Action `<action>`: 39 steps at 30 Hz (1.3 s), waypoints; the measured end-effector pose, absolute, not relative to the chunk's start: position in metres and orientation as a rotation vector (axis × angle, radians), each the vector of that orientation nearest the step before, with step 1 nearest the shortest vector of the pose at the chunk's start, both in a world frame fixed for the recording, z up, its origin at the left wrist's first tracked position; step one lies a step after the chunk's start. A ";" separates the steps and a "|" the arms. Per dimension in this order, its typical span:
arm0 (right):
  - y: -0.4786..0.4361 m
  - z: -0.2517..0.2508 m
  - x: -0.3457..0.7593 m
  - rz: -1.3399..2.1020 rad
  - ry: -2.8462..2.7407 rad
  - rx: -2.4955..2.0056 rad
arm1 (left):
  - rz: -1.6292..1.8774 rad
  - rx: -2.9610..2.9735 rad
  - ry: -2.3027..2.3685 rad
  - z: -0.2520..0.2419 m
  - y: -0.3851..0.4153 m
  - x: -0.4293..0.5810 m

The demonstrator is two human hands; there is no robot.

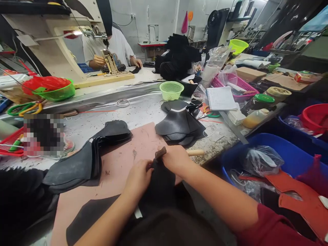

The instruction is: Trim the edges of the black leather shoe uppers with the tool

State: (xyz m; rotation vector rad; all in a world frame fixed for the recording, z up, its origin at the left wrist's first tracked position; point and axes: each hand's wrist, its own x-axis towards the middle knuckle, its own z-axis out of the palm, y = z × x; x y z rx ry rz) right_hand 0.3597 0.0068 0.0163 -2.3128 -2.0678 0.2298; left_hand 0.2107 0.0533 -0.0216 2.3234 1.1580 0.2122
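My right hand (178, 160) is closed round a hammer; its wooden handle (196, 152) sticks out to the right, and its brown head (160, 152) shows by my fingers. The head is against the top end of a black leather piece (161, 184). My left hand (139, 174) pinches that piece's left edge, fingertips partly hidden. Below my left forearm, another flat black piece (92, 215) lies on the pinkish board (123, 150). A stack of shaped black pieces (77, 164) rests at the board's left, and a second stack (179, 124) lies beyond my right hand.
A sewing machine (58, 44) stands at the back left, with a co-worker (119, 48) behind it. Farther back are a light green basket (171, 90), a notebook (220, 98) and a pink basket (252, 90). Blue tubs (230, 164) stand right of the table edge.
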 end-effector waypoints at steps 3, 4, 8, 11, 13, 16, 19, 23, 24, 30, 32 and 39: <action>0.007 0.017 0.363 0.212 -2.071 -2.309 | 0.260 2.433 1.050 -0.024 0.053 0.209; 0.007 0.017 0.363 0.203 -2.084 -2.297 | 0.248 2.485 1.018 -0.024 0.053 0.209; 0.009 0.023 0.362 0.144 -2.106 -2.242 | 0.130 2.690 0.965 -0.022 0.051 0.211; 0.013 0.028 0.360 0.120 -2.098 -2.200 | 0.047 2.787 0.946 -0.017 0.049 0.213; 0.015 0.030 0.359 0.181 -2.123 -2.205 | -0.015 2.824 0.931 -0.015 0.049 0.213; 0.016 0.031 0.361 0.207 -2.094 -2.254 | -0.052 2.841 0.908 -0.013 0.052 0.213; 0.016 0.028 0.363 0.175 -2.074 -2.272 | -0.004 2.791 0.918 -0.014 0.055 0.211; 0.017 0.024 0.364 0.264 -2.095 -2.352 | 0.033 2.764 0.876 -0.013 0.059 0.209; 0.016 0.025 0.364 0.246 -2.079 -2.354 | 0.036 2.774 0.862 -0.013 0.059 0.208; 0.010 0.029 0.358 0.306 -2.095 -2.307 | 0.030 2.728 0.831 -0.013 0.063 0.201; 0.008 0.030 0.356 0.316 -2.093 -2.330 | 0.017 2.739 0.789 -0.014 0.065 0.197; 0.004 0.029 0.348 0.370 -2.099 -2.325 | 0.050 2.691 0.743 -0.018 0.066 0.185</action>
